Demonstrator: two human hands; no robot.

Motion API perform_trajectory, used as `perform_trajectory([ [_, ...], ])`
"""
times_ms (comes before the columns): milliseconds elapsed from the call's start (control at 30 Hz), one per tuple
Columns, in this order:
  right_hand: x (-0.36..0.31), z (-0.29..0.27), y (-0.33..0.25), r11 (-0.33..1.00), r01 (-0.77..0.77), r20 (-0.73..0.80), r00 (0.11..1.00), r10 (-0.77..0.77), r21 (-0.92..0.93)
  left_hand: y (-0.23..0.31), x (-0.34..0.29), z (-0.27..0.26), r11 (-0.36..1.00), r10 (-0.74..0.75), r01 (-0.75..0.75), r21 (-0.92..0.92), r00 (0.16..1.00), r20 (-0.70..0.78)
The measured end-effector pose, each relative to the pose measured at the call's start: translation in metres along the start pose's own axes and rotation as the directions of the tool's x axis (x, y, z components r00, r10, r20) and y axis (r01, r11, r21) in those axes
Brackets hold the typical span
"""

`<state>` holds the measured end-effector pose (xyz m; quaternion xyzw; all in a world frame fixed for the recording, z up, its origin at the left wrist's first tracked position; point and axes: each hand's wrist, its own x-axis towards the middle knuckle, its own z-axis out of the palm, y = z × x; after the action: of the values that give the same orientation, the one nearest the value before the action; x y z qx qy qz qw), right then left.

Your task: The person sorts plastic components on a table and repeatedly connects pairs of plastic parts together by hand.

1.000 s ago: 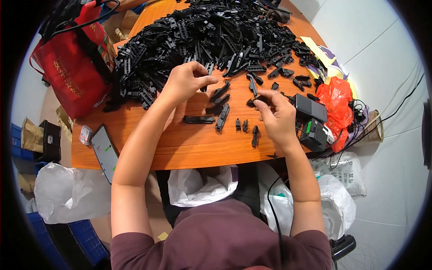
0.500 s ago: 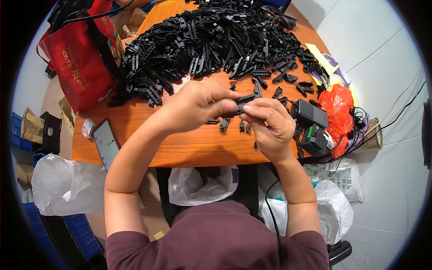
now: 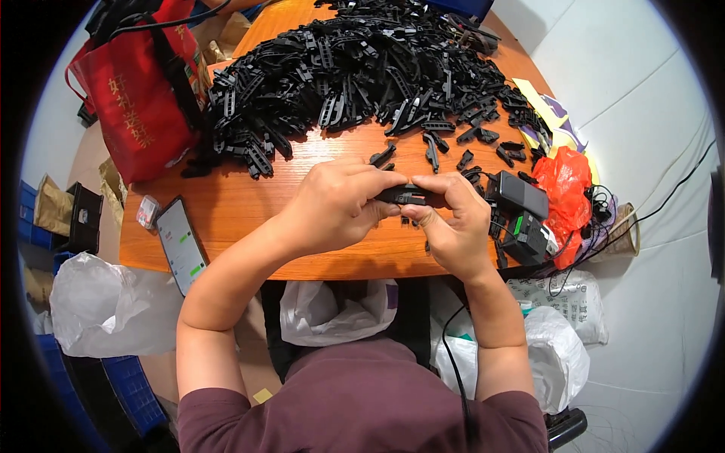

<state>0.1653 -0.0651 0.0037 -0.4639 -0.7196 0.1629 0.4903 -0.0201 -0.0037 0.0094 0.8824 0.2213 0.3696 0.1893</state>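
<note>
Holding a black plastic part (image 3: 411,195) in the air above the near side of the desk (image 3: 234,204), with left hand (image 3: 340,200) at its left end and right hand (image 3: 459,219) at its right. Pinching it narrowly in each grip, right thumb below and index finger above (cannot tell whether as one piece or two, given how much of it lies under fingers). Can see past the hands a big heap of black parts (image 3: 340,68) across the desk, with loose parts (image 3: 431,153) just this side of it. Can make out, near the right hand, a dark grey device (image 3: 521,194) and a black block (image 3: 526,234) with a green patch, then an orange-red plastic bag (image 3: 563,181). Can see leftward a phone (image 3: 181,241) with its screen lit, a small clear box (image 3: 147,212) just beside it, and a red bag (image 3: 136,113) farther back.
</note>
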Motion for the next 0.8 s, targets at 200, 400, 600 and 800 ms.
perform_trajectory([
  [200, -0.012, 0.005, 0.001, 0.958, -0.213, 0.014, 0.977, 0.215, 0.189, -0.008, -0.012, 0.007, 0.956, -0.147, 0.170, -0.241, 0.983, 0.109],
  [400, -0.049, 0.007, -0.009, 0.991, -0.046, 0.364, 0.927, 0.088, -0.124, -0.071, 0.000, 0.015, 0.885, -0.466, 0.462, -0.057, 0.877, -0.119],
  [600, -0.069, 0.028, 0.003, 0.974, 0.010, 0.301, 0.952, 0.060, -0.227, -0.134, 0.040, 0.019, 0.592, -0.586, 0.640, 0.490, 0.759, -0.282],
  [800, -0.053, -0.019, 0.029, 0.790, 0.046, 0.278, 0.947, 0.160, -0.611, -0.129, 0.026, 0.009, 0.586, -0.602, 0.680, 0.441, 0.730, -0.324],
])
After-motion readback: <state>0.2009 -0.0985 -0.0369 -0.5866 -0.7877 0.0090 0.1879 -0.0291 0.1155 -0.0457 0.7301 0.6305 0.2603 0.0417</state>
